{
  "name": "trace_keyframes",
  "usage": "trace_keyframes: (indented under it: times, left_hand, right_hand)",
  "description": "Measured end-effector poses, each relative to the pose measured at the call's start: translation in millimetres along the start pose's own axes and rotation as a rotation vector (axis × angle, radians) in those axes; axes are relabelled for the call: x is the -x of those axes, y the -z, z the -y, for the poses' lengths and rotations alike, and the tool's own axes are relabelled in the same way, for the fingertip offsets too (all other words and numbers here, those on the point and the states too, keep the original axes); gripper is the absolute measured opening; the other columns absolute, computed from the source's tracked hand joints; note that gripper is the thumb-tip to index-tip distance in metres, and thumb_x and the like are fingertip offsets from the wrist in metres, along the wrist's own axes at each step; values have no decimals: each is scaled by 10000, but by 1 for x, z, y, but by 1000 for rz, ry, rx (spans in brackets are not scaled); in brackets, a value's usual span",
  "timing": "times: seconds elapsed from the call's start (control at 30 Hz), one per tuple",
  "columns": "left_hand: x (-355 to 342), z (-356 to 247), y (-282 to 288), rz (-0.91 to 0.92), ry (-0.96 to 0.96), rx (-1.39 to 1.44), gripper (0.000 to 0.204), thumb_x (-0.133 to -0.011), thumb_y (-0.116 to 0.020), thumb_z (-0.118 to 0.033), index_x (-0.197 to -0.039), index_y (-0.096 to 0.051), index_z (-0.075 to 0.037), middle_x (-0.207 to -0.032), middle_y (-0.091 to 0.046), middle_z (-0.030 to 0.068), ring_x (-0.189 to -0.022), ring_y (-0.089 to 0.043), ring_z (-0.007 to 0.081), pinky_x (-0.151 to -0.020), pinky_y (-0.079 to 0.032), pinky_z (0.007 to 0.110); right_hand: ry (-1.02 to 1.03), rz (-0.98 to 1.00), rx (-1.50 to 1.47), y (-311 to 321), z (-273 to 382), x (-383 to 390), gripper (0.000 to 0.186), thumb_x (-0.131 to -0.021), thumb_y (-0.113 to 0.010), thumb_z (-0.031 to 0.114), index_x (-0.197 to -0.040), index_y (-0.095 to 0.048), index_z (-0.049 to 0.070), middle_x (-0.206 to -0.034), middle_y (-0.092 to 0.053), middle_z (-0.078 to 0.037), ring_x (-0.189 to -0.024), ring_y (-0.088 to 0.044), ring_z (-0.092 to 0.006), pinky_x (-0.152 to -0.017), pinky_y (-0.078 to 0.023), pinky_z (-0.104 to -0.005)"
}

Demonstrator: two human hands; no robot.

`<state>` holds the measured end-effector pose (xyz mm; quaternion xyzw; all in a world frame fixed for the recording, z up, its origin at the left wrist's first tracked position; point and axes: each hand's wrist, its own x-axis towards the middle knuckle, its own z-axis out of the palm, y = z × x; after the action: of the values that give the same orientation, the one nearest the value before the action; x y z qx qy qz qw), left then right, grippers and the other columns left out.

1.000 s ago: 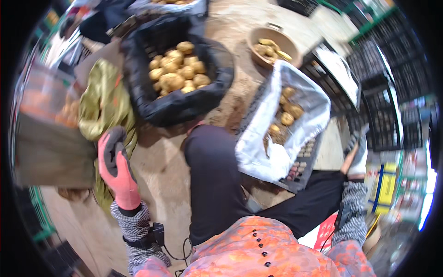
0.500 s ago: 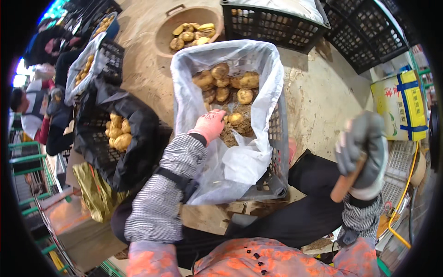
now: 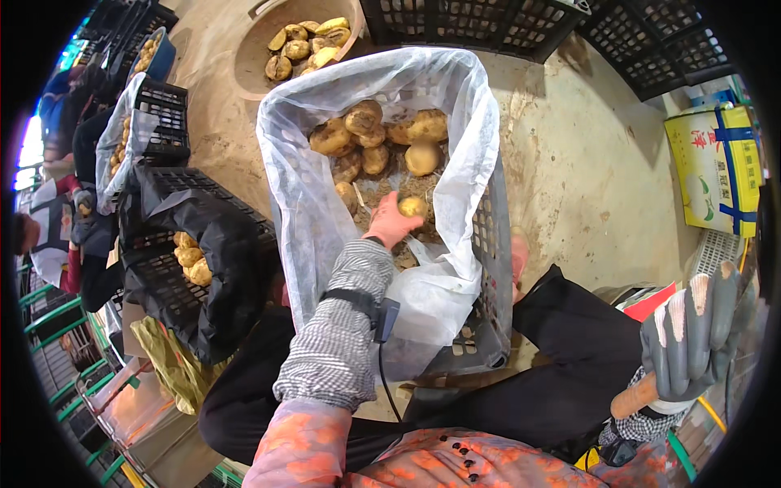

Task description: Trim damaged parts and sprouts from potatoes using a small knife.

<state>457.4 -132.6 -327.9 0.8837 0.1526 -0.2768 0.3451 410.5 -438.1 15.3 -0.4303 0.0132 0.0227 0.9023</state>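
Left hand (image 3: 393, 220): at a potato (image 3: 413, 206); closure cannot be told.
Right hand (image 3: 685, 337): fingers extended.
Potato position: in lined crate (image 3: 492, 260), amid soil (image 3: 376, 194).
Handling: likely firm, light, bruisable; grasp across sides.

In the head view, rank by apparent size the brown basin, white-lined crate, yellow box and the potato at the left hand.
1. White-lined crate
2. Brown basin and yellow box, too alike to rank
3. Potato at the left hand
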Motion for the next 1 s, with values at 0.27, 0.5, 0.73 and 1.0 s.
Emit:
trace_keyframes:
  times: [0.27, 0.5, 0.73, 1.0]
  left_hand:
    - [122, -31, 66, 439, -255, 1610, 553, -969, -524, -195, -1450, -266, -103, -1239, -547, 124, -1006, -627, 226, -780, -571, 371]
    - [230, -75, 144, 213, -474, 1225, 646, -898, -593, -189, -1456, -272, -134, -1311, -471, 128, -1037, -612, 242, -805, -549, 382]
    - [281, -77, 156, 16, -662, 935, 900, -778, -732, -262, -1487, -216, -57, -1408, -400, 108, -1298, -431, 211, -1063, -372, 349]
    - [278, -76, 160, -16, -656, 942, 825, -812, -700, -226, -1472, -233, -58, -1412, -383, 98, -1285, -440, 227, -1058, -385, 363]
  right_hand:
    - [-298, 156, 126, -35, -13, 8, 425, -1030, -390, 400, -871, -530, 32, -609, -498, -63, -419, -462, -131, -372, -398, -264]
    - [-650, 257, 463, -75, -65, 20, 385, -983, -516, 401, -897, -566, 29, -667, -543, -24, -544, -511, -110, -515, -441, -244]
    - [-650, 329, 403, -89, -105, 28, 340, -977, -541, 375, -931, -563, 39, -675, -552, -24, -519, -509, -95, -482, -435, -246]
    - [-646, 364, 485, -99, -110, 20, 418, -979, -496, 442, -859, -550, 46, -630, -533, -26, -480, -486, -113, -463, -415, -259]
